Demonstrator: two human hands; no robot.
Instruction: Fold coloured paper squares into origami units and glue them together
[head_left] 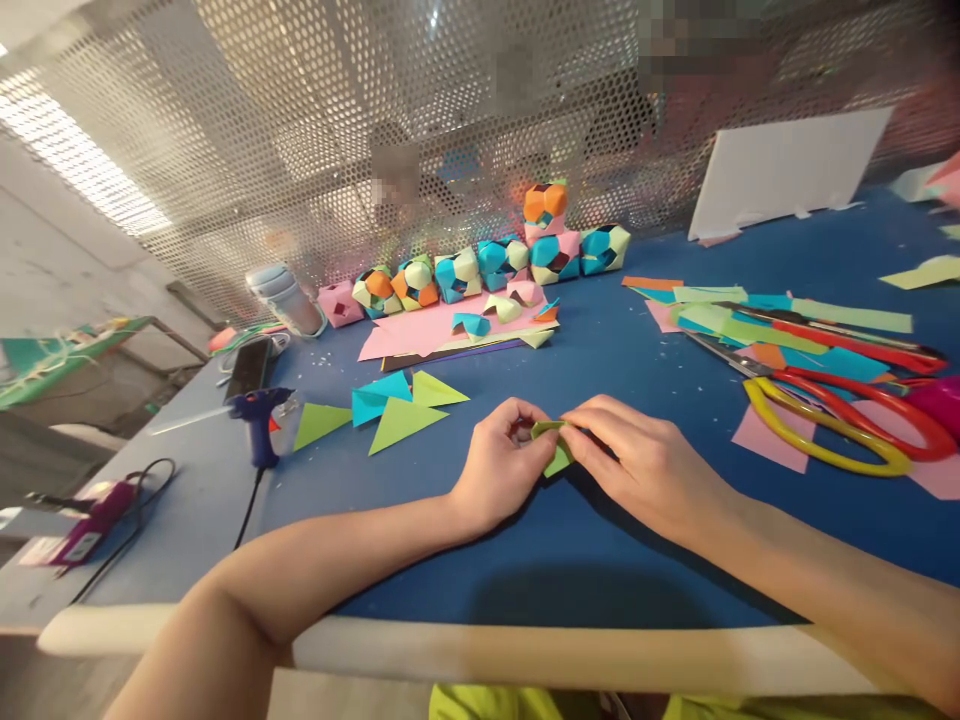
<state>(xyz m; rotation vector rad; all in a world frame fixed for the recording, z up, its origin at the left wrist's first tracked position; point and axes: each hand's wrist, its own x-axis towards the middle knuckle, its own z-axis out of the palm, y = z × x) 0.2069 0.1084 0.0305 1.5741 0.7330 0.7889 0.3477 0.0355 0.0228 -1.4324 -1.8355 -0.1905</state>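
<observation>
Between my two hands, just above the blue tabletop, is a small folded piece of green paper. My left hand pinches it from the left, and my right hand pinches its upper right edge with thumb and fingertips. Part of the paper is hidden behind the fingers. To the left of my hands lie cut paper triangles, among them a green one and a blue one. Farther left stands a dark blue glue gun with a clear stick at its back.
Along the perforated metal screen sit several folded paper balls, behind pink sheets. Scissors with yellow and red handles lie among paper strips at right. A bottle and a purple box are on the left.
</observation>
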